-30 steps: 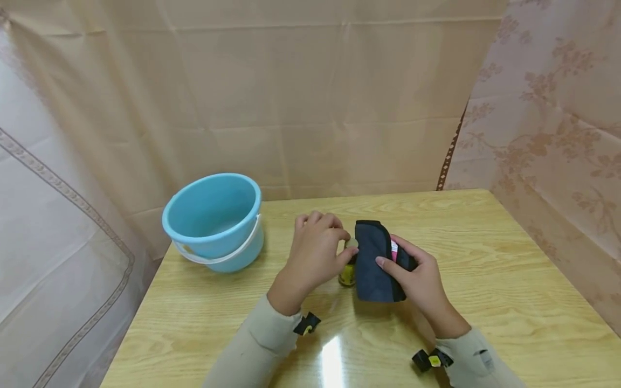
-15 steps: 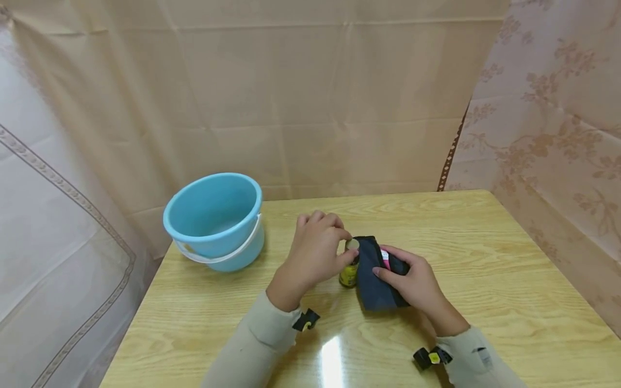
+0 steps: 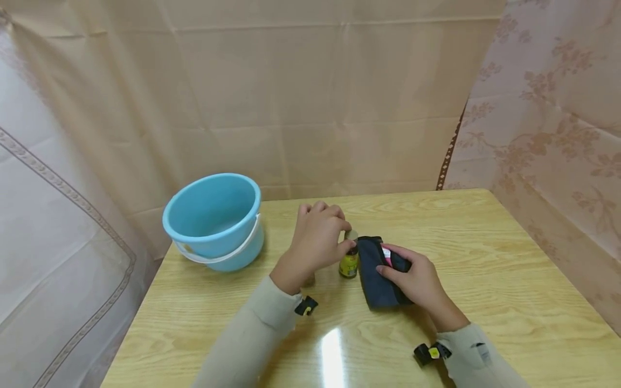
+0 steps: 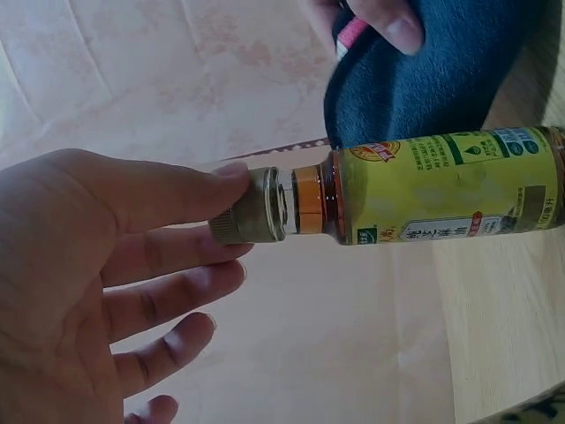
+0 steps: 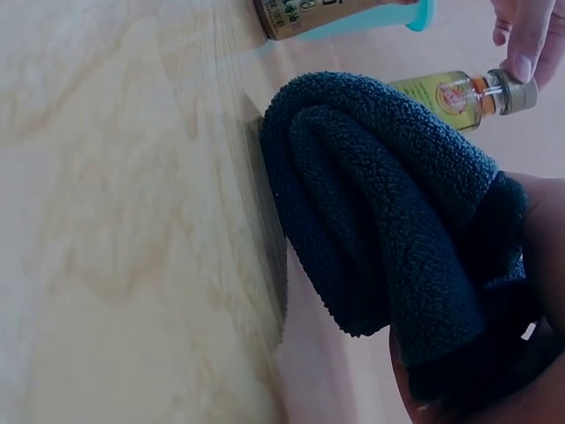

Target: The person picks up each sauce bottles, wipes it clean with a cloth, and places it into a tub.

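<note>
A small glass bottle (image 4: pixel 450 187) with a yellow-green label and a dull gold cap is upright near the middle of the table in the head view. My left hand (image 3: pixel 317 240) pinches its cap between thumb and index finger; the other fingers are spread loosely. I cannot tell if the bottle's base touches the table. Just right of it, my right hand (image 3: pixel 419 280) grips a folded dark blue towel (image 3: pixel 380 277) with a black edge. A white-and-pink tag shows at its fold. In the right wrist view, the towel (image 5: pixel 380 212) looks thick and fluffy and partly hides the bottle.
A light blue bucket (image 3: pixel 237 250) with a white handle stands at the table's left rear. Another container with a brown label (image 5: pixel 309 13) appears at the top of the right wrist view. Curtains surround the wooden table (image 3: pixel 485 269).
My left hand has moved slightly away from me with the bottle. The towel in my right hand has come down and tilted, uncovering more of the bottle.
</note>
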Demonstrator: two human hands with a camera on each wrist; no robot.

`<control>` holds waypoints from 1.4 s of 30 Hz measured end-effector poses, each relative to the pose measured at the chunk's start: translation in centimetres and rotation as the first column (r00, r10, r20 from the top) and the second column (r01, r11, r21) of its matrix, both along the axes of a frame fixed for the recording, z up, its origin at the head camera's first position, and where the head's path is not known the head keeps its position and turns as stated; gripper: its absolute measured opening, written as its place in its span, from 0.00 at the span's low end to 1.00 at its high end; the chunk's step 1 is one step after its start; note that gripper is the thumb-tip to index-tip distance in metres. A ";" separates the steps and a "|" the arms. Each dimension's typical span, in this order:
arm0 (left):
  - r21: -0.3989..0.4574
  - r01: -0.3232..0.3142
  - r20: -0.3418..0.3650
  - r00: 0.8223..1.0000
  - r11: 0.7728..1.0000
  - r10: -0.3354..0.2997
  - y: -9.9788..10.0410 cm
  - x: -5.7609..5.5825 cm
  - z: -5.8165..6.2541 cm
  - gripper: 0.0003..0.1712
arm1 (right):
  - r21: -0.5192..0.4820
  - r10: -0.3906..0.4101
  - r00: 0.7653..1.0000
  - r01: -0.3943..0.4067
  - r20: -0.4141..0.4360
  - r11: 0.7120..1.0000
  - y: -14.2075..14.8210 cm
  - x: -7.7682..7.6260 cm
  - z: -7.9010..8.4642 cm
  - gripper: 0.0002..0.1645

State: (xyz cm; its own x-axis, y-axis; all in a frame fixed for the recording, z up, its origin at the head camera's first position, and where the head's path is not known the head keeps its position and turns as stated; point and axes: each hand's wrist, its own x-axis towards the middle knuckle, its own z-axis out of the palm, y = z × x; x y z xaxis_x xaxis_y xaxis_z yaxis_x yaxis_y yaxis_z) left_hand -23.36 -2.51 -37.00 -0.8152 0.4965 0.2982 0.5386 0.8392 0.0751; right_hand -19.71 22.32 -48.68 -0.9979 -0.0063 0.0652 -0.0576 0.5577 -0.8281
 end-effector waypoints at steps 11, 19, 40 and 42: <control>-0.087 -0.026 0.006 1.000 0.996 0.026 1.3 -2.4 0.4 0.15 | -0.009 -0.059 0.998 0.059 -0.005 0.998 0.5 -0.2 0.0 0.34; -0.133 -0.049 0.015 0.999 0.990 0.051 0.7 -3.7 1.0 0.15 | -0.014 -0.065 0.998 0.065 -0.017 0.998 0.7 -0.3 0.0 0.34; 0.051 -0.089 0.094 0.992 0.995 0.084 -9.3 1.0 0.7 0.31 | 0.019 -0.097 0.995 0.097 0.002 0.995 1.2 -0.2 0.1 0.36; 0.058 -0.088 0.094 0.992 0.994 0.082 -9.6 1.2 0.6 0.32 | 0.022 -0.095 0.995 0.095 -0.001 0.995 1.1 -0.2 0.1 0.36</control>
State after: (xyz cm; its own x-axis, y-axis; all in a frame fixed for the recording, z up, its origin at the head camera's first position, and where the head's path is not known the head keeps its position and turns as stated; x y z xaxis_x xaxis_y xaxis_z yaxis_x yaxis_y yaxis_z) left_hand -22.15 -12.15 -36.37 -0.8788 0.4074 0.2484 0.4542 0.8738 0.1736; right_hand -19.94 23.37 -48.58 -0.9940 0.0871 0.0656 -0.0032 0.5783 -0.8158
